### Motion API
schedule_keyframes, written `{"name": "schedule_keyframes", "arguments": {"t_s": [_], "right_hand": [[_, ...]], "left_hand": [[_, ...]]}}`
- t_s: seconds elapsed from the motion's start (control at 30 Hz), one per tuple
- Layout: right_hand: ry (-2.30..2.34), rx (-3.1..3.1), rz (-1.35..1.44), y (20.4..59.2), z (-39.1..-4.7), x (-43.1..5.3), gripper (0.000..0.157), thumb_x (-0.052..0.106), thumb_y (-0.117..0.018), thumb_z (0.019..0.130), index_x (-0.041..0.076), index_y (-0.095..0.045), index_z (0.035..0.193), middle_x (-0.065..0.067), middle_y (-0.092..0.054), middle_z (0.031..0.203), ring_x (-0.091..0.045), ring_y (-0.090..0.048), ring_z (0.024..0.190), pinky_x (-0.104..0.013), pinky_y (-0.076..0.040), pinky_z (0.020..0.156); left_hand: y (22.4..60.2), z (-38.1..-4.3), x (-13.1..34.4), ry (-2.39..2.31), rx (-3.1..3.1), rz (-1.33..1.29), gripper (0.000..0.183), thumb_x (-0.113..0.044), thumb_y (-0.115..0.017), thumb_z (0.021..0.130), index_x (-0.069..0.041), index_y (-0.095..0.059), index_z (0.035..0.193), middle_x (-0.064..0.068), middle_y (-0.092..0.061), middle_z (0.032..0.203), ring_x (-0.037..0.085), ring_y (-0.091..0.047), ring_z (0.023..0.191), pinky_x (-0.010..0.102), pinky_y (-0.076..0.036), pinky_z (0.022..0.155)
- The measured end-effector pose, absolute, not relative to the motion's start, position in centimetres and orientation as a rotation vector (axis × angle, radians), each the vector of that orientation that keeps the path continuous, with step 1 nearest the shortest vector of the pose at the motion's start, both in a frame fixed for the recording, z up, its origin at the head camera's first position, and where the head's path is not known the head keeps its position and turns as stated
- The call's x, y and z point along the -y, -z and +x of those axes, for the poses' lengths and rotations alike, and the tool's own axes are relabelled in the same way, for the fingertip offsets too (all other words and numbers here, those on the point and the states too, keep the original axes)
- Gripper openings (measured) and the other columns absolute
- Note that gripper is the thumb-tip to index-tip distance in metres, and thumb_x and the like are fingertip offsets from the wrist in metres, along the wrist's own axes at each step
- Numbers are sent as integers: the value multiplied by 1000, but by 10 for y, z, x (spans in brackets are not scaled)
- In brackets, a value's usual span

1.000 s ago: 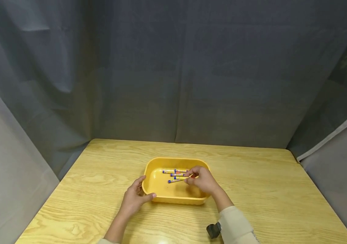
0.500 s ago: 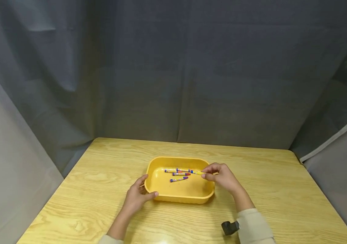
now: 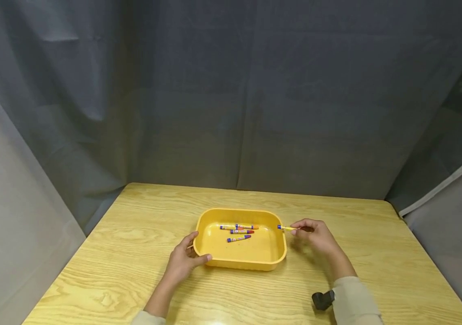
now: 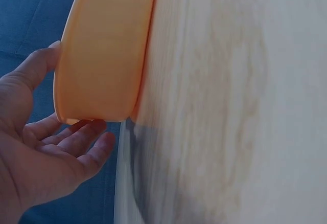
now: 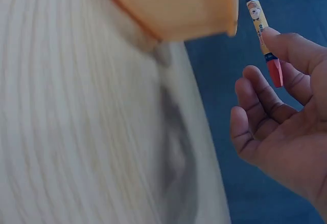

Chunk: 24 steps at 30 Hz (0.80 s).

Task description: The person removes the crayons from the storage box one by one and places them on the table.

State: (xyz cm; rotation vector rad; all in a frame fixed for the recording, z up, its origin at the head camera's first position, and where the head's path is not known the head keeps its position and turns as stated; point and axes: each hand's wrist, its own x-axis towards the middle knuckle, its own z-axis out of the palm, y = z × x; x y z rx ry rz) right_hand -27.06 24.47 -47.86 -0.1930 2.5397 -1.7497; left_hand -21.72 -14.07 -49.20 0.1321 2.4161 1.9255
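Note:
A yellow plastic tray (image 3: pixel 239 265) sits on the table with several paper-wrapped crayons (image 3: pixel 239 238) lying loosely in it. My left hand (image 3: pixel 179 265) holds the tray's near left corner, the thumb on the front rim and the fingers against the end wall. Just past the right rim, my right hand (image 3: pixel 319 237) pinches a crayon (image 5: pixel 258 19) between thumb and index finger. In the right wrist view this crayon has a yellow wrapper with blue bands and a red tip pointing toward the palm. The other fingers of that hand are loosely bent below it.
A light wood-grain table (image 3: pixel 105 280) carries the tray. Dark grey curtains (image 3: pixel 186 99) hang behind it, with pale panels (image 3: pixel 7 216) at both sides. A black device (image 3: pixel 323 299) is strapped at the right sleeve (image 3: pixel 354 300).
My right hand has picked a crayon from among those in the tray and carried it rightward over the rim. The left hand keeps its place at the corner.

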Motion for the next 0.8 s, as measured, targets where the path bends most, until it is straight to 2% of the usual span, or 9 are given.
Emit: {"name": "schedule_keyframes", "arguments": {"t_s": [0.13, 0.33, 0.53, 0.8], "right_hand": [[1754, -2553, -143, 488, -279, -258, 22, 12, -68, 85, -2, -66, 102, -15, -60, 95, -31, -53, 84, -39, -50, 70], [1764, -2600, -93, 503, -296, -271, 25, 12, -69, 85, -4, -66, 103, -18, -62, 96, -21, -50, 76, -30, -46, 61], [1703, -2637, 36, 514, -309, -290, 26, 14, -70, 85, -3, -67, 104, -10, -62, 93, -18, -50, 77, -29, -47, 62], [1699, -2631, 5, 522, -319, -298, 25, 8, -66, 87, -8, -65, 106, -17, -62, 101, -21, -57, 86, -25, -50, 70]], "left_hand": [[491, -217, 140, -1922, -2415, 137, 90, -20, -83, 70, -3, -33, 142, 24, -41, 136, 39, -47, 117, 33, -50, 85], [485, -218, 144, -1917, -2437, 139, 88, -18, -82, 71, -2, -33, 142, 25, -41, 135, 40, -47, 117, 34, -50, 85], [484, -219, 144, -1924, -2421, 172, 88, -16, -81, 72, -1, -31, 143, 27, -39, 136, 43, -45, 118, 36, -50, 86], [486, -219, 145, -1899, -2448, 138, 88, -19, -83, 69, -4, -34, 142, 24, -42, 135, 41, -47, 117, 34, -50, 85]]}}
